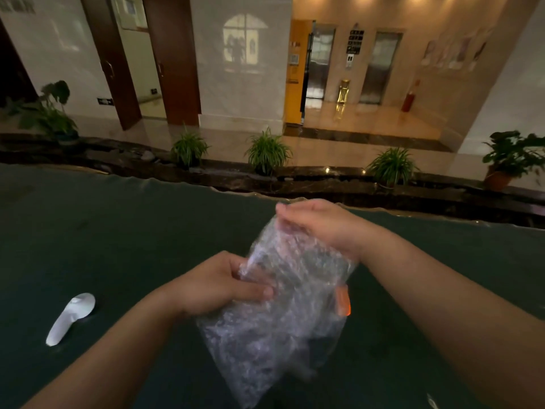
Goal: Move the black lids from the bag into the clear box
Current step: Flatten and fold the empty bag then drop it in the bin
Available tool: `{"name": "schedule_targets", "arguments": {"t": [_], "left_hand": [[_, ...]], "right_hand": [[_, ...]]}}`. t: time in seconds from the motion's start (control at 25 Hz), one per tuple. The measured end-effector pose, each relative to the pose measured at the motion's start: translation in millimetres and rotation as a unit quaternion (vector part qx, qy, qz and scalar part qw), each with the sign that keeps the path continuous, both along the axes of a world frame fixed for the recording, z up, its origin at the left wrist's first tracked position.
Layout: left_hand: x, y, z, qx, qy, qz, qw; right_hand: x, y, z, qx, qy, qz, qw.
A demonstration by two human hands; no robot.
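Observation:
A crinkled clear plastic bag (274,329) hangs above the dark green table (118,246), held up in the middle of the head view. Dark shapes show through it, too blurred to tell as lids. An orange patch (343,301) sits on its right side. My left hand (224,283) grips the bag's left side around mid-height. My right hand (318,224) pinches the bag's top edge from above. No clear box is in view.
A white scoop-like object (70,318) lies on the table at the left. The table's far edge runs behind my hands, with a dark stone ledge and several potted plants (267,152) beyond it. A small clear thing (433,402) shows at the bottom right.

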State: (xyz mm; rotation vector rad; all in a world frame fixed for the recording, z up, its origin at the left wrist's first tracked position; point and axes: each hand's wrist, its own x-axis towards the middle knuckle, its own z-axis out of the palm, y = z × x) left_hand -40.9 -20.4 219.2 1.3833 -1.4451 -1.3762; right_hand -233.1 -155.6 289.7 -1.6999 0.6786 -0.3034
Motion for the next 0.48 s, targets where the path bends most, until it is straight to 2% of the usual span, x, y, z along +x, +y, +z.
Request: {"name": "schedule_targets", "arguments": {"t": [0.12,0.2,0.24,0.36,0.48], "left_hand": [[-6,-11,-7,0.017,0.136,0.132,0.982],[-10,-16,-9,0.013,0.213,0.21,0.954],[-13,-19,-10,0.007,0.224,0.244,0.944],[-20,-23,-10,-0.019,0.178,0.296,0.938],[-16,-22,-7,-0.041,0.111,0.272,0.955]], "right_hand": [[-10,-14,-15,0.2,-0.125,-0.087,0.968],[-19,-6,-40,0.266,-0.136,-0.083,0.951],[-19,1,-53,0.283,-0.133,-0.07,0.947],[-15,20,-77,0.221,-0.129,-0.055,0.965],[-16,19,-78,0.15,-0.091,-0.12,0.977]]}}
